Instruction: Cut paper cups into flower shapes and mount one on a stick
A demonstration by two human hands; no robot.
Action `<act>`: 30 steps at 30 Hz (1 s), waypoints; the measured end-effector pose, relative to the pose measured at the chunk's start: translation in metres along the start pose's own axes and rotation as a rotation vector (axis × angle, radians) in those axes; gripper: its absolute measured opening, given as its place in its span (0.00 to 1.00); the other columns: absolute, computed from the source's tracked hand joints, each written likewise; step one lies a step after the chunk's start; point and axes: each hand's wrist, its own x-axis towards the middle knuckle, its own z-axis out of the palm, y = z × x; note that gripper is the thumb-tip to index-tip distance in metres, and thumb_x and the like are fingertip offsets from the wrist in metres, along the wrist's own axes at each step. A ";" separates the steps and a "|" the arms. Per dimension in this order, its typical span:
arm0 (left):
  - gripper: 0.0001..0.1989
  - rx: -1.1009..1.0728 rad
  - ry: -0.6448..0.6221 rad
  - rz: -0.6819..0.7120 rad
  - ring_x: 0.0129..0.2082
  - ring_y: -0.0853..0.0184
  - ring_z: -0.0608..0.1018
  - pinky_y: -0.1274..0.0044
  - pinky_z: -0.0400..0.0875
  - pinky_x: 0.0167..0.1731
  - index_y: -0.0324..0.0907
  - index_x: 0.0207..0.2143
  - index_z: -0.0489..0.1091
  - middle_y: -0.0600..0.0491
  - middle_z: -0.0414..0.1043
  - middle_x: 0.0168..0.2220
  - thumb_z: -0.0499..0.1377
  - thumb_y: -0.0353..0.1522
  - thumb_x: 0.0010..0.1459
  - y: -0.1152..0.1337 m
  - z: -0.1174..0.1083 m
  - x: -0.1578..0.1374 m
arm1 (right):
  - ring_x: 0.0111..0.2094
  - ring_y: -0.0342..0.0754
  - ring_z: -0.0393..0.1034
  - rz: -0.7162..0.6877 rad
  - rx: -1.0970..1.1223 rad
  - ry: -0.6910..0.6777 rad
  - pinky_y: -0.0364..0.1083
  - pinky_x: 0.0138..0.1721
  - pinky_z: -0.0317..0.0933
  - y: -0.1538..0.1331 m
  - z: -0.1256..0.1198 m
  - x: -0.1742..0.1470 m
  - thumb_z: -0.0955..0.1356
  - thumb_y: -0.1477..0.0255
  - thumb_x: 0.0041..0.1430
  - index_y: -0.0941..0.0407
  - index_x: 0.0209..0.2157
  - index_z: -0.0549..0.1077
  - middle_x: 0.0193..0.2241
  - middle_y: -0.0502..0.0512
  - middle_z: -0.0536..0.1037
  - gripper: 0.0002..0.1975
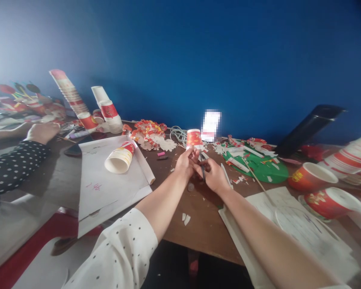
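Note:
Over the middle of the brown table point(195, 230), my left hand point(185, 162) is closed around the lower part of a red and white paper cup point(194, 138). My right hand point(215, 174) grips dark-handled scissors point(202, 170) just to the right of the cup. The blades point up along the cup's right side; whether they touch its paper is too small to tell. Small white paper scraps point(185, 218) lie on the table below my hands.
White sheets with a stack of paper cups point(118, 158) lie left. Cut red paper pieces point(150, 132) are behind. A green disc point(267, 170) with scraps and several cups point(313, 176) stand right. Another person's hand point(42, 131) is at far left. A blue wall point(180, 60) closes the back.

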 end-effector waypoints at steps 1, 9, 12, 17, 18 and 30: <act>0.06 -0.004 -0.009 0.008 0.20 0.76 0.75 0.86 0.68 0.22 0.36 0.26 0.68 0.54 0.70 0.22 0.60 0.27 0.55 0.000 0.000 0.000 | 0.23 0.47 0.67 -0.018 -0.037 0.005 0.44 0.24 0.60 0.002 0.000 0.000 0.71 0.59 0.48 0.53 0.29 0.68 0.22 0.50 0.74 0.14; 0.08 0.089 -0.103 -0.014 0.16 0.75 0.70 0.83 0.66 0.18 0.36 0.26 0.67 0.55 0.68 0.20 0.62 0.31 0.54 -0.008 -0.009 0.006 | 0.24 0.48 0.68 -0.053 -0.112 0.023 0.44 0.25 0.59 0.010 -0.001 0.002 0.70 0.58 0.49 0.53 0.31 0.70 0.23 0.50 0.74 0.14; 0.09 0.100 -0.105 -0.017 0.16 0.76 0.69 0.83 0.65 0.18 0.36 0.27 0.68 0.55 0.67 0.19 0.62 0.32 0.54 -0.010 -0.011 0.008 | 0.23 0.47 0.68 -0.045 -0.140 0.030 0.44 0.25 0.59 0.009 -0.001 0.003 0.70 0.57 0.50 0.53 0.31 0.70 0.22 0.50 0.74 0.14; 0.09 0.118 -0.104 -0.020 0.16 0.75 0.69 0.83 0.65 0.18 0.36 0.27 0.68 0.56 0.66 0.19 0.63 0.33 0.52 -0.010 -0.013 0.011 | 0.23 0.47 0.67 -0.047 -0.166 0.032 0.44 0.25 0.58 0.007 -0.001 0.002 0.69 0.57 0.51 0.53 0.31 0.69 0.21 0.50 0.73 0.14; 0.09 0.120 -0.107 -0.018 0.16 0.75 0.69 0.83 0.65 0.18 0.36 0.27 0.68 0.56 0.66 0.19 0.63 0.33 0.53 -0.010 -0.013 0.012 | 0.23 0.47 0.67 -0.049 -0.174 0.034 0.44 0.25 0.58 0.007 -0.001 0.002 0.69 0.57 0.51 0.53 0.31 0.69 0.21 0.50 0.73 0.14; 0.10 0.093 -0.106 -0.023 0.17 0.74 0.70 0.82 0.66 0.21 0.37 0.26 0.67 0.55 0.66 0.19 0.63 0.33 0.53 -0.012 -0.009 0.009 | 0.25 0.50 0.69 -0.078 -0.096 0.042 0.45 0.26 0.61 0.010 0.001 0.001 0.69 0.59 0.51 0.51 0.31 0.70 0.24 0.51 0.75 0.11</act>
